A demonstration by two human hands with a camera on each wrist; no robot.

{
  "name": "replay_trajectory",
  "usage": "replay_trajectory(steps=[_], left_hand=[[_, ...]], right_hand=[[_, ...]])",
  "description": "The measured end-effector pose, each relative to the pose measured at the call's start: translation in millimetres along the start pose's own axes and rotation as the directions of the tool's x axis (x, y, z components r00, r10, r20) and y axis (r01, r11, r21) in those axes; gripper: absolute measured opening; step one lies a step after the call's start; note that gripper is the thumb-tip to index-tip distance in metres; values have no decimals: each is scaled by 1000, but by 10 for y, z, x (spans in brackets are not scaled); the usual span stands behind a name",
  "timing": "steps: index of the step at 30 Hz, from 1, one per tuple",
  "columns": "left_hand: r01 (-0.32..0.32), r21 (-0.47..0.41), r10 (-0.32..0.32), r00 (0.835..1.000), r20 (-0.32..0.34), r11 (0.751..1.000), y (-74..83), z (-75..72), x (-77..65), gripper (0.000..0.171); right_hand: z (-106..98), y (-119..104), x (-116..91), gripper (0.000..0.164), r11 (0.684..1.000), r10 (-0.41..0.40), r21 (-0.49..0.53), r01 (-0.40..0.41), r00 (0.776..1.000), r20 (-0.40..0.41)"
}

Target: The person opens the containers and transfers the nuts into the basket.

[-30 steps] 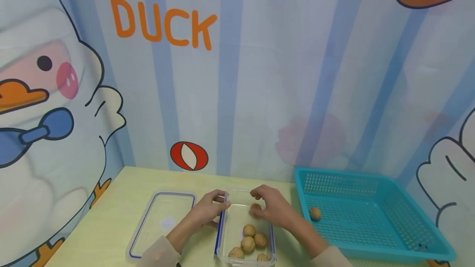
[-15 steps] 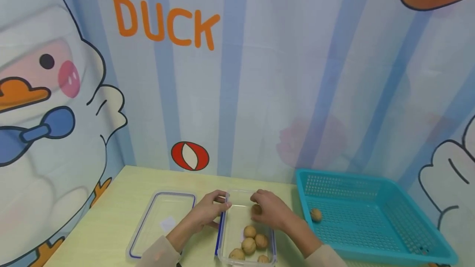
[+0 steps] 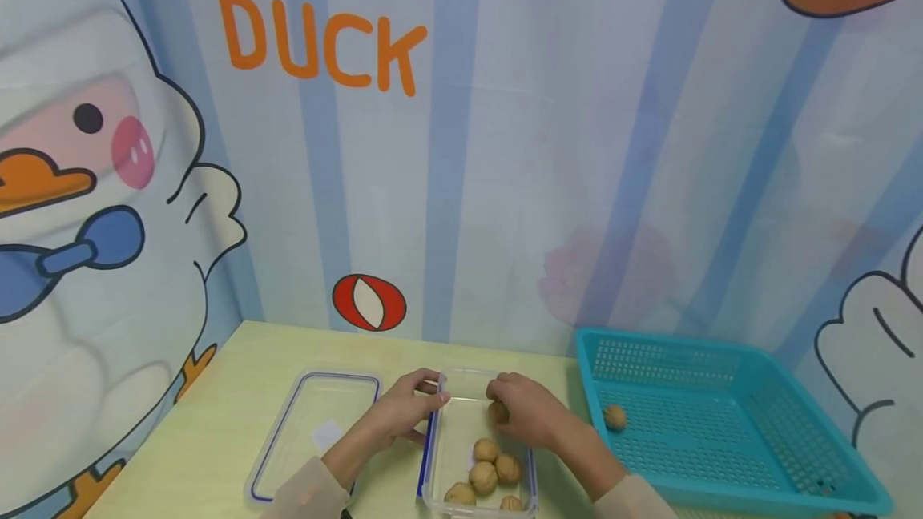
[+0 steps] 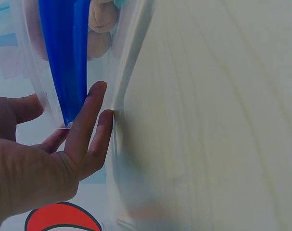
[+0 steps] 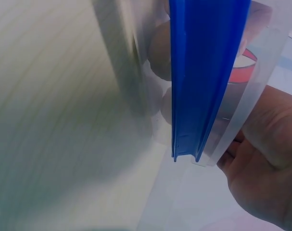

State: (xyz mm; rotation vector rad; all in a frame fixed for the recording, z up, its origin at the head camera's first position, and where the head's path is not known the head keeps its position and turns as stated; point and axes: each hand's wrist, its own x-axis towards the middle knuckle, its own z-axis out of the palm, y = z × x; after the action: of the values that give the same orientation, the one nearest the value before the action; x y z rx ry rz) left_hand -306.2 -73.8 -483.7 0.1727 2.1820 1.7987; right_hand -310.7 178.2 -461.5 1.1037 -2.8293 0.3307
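Observation:
A clear plastic food box (image 3: 453, 428) with blue side flaps stands on the table. My left hand (image 3: 397, 411) holds its left wall near the far end, thumb over the rim and fingers along the outside. The left wrist view shows the fingers (image 4: 86, 126) by the blue flap (image 4: 66, 53). Over the box's far right part, my right hand (image 3: 530, 413) pinches a walnut (image 3: 497, 413) with curled fingers, which partly cover it. Several walnuts (image 3: 484, 476) lie in the box's near end. In the right wrist view, the blue flap (image 5: 203, 72) hides much of the inside.
A clear lid (image 3: 288, 431) with a blue seal lies left of the box. At the right stands a turquoise perforated basket (image 3: 728, 423) with one walnut (image 3: 614, 417) near its left wall. A printed duck curtain (image 3: 505, 142) hangs behind the table (image 3: 216, 391).
My right hand has lowered a little into the box, its fingers closing in around the walnut. The left hand keeps its place on the box wall.

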Motion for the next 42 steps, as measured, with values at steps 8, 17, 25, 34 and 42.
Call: replay_trajectory(steps=[8,17,25,34,42], left_hand=[[-4,0,4,1000,2,1000,6,6,-1,49],[-1,-16,1,1000,1,1000,25,10,-38,49],[-6,-10,6,1000,-3,1000,21,16,-26,48],[-1,-9,0,1000,-19,1000,18,18,-10,47],[10,-4,-10,1000,-16,1000,3,24,10,47]], right_hand=[[0,3,2,28,1000,-6,-12,7,1000,16],[42,-36,-13,24,996,-9,84,13,999,-42],[-119,-152,-148,27,981,-6,191,22,996,-87],[-497,-111,-435,28,967,6,250,38,985,-174],[-732,106,-671,32,970,137,227,-83,963,-233]])
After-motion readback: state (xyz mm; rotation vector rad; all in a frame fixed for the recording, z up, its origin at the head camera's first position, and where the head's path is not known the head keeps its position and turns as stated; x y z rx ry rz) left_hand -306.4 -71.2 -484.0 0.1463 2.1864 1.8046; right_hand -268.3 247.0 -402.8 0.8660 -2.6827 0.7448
